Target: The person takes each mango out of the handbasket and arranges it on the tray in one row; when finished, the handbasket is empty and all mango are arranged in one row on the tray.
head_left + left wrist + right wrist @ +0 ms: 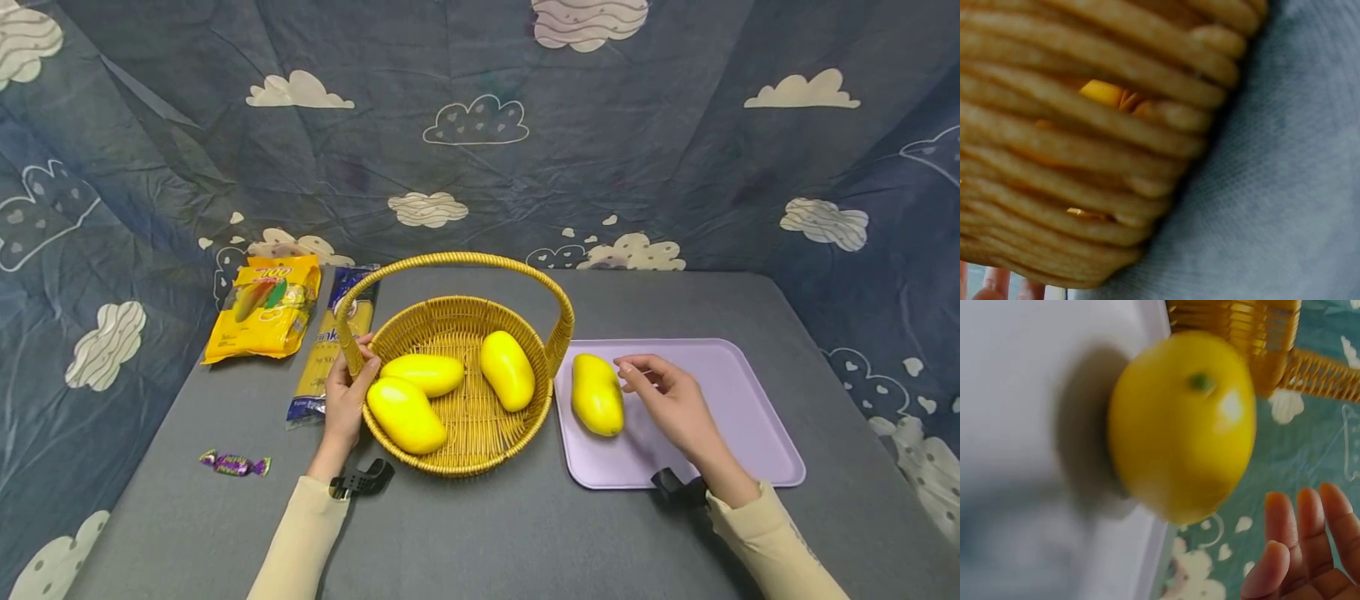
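Note:
A woven wicker basket (472, 462) with a tall arched handle holds three yellow mangoes, two at its left side and one mango (507, 371) at its right. My left hand (347, 404) grips the basket where the handle meets the rim on the left, thumb in front. In the left wrist view the basket's woven side (1079, 144) fills most of the picture, fingertips (997, 281) showing below it. Another mango (597, 395) lies on the left part of a lilac tray (712, 408). Just right of it is my right hand (671, 404), its fingers loosely bent and apart from the mango (1182, 431).
Left of the basket lie a yellow bag (266, 312) with a mango picture and a long pasta packet (318, 362) partly behind the handle. A purple wrapped candy (235, 463) lies nearer on the grey table (480, 542). A cloud-patterned cloth (480, 192) hangs behind.

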The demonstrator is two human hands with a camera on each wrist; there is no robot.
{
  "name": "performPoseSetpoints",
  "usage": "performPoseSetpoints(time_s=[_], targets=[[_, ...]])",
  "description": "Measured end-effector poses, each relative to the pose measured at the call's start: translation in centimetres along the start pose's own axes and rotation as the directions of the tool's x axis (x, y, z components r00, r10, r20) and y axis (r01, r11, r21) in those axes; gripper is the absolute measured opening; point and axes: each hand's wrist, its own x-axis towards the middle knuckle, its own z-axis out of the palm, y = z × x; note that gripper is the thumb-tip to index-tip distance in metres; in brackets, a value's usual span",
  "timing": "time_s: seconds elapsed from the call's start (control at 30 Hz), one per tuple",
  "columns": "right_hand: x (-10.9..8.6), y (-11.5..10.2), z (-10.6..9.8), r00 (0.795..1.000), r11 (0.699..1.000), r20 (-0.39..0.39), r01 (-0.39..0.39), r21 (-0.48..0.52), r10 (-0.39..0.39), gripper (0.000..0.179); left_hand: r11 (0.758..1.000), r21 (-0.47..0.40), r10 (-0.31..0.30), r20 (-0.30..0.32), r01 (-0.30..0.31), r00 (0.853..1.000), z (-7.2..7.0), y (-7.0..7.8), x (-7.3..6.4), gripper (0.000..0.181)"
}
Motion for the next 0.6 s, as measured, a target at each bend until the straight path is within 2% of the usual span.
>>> performPoseSetpoints(time_s=[0.27, 0.43, 0.6], targets=[[-0.9, -3.0, 0.9, 0.987, 0.989, 0.067, 0.146, 0.035, -0.148, 0.018, 1.000, 0.010, -0.009, -0.003, 0.009, 1.000, -0.1, 0.0, -0.1, 0.025], [-1.2, -5.7, 1.6, 0.965, 0.976, 0.148, 0.209, 0.057, -0.215, 0.016, 1.000, 0.008, -0.005, -0.001, 0.005, 1.000, 0.0, 0.0, 0.0, 0.025], [-0.8, -7.7, 2.5, 0.937, 0.968, 0.247, 0.233, 0.088, -0.248, 0.018, 1.000, 0.011, 0.000, 0.003, 0.000, 1.000, -0.1, -0.1, 0.0, 0.025]])
